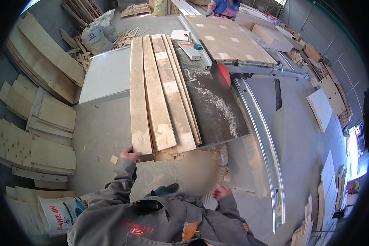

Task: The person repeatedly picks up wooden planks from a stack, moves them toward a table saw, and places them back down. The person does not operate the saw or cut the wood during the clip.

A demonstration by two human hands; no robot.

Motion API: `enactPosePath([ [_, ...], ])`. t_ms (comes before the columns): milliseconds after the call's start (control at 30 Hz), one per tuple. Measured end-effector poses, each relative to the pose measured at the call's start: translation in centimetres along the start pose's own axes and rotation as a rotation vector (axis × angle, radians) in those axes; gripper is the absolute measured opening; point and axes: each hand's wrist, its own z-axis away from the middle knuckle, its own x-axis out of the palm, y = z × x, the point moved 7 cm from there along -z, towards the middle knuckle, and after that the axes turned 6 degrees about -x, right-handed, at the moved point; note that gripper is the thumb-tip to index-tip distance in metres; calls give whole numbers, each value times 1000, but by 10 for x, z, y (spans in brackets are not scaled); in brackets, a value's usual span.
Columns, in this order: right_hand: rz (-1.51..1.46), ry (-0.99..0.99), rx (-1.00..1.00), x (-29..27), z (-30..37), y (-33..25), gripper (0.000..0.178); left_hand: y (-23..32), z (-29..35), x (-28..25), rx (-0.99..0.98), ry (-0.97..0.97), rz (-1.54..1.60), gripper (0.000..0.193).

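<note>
Several long wooden planks (159, 98) lie side by side on the dark saw table, their near ends jutting toward me. My left hand (131, 154) is closed on the near left corner of the leftmost plank (137, 106). My right hand (221, 191) hangs in front of my body, right of the planks and apart from them. Its fingers are loosely bent and slightly apart, with nothing seen in them. Under the plank ends, shorter wood pieces (166, 155) show in part.
A red saw guard (223, 75) stands right of the planks, beside a metal rail (263, 139). Beyond it, a large brown panel (229, 39) lies near another person (223, 9). A white panel (106, 76) is at left. A ribbed hose (222, 155) hangs below the table.
</note>
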Motion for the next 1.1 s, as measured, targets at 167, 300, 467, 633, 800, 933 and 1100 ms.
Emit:
enactPosePath([
  [167, -157, 583, 131, -193, 70, 101, 18, -16, -8, 19, -55, -51, 146, 46],
  [300, -149, 624, 150, -212, 96, 136, 19, -17, -7, 33, -53, 27, 187, 42],
  [467, 242, 365, 21, -142, 91, 113, 26, -39, -14, 21, -29, 91, 358, 34],
  [633, 501, 133, -37, -147, 71, 126, 27, -27, 13, 21, -74, 188, 243, 38],
  [800, 369, 324, -29, -170, 90, 111, 21, -39, 8, 2, 197, 326, 50, 43],
  [933, 206, 395, -18, -217, 76, 146, 20, -23, 23, 19, 461, 330, -86, 39],
  [1100, 218, 367, -1, -220, 78, 152, 22, 7, 110, 102, 394, -46, -31, 30],
])
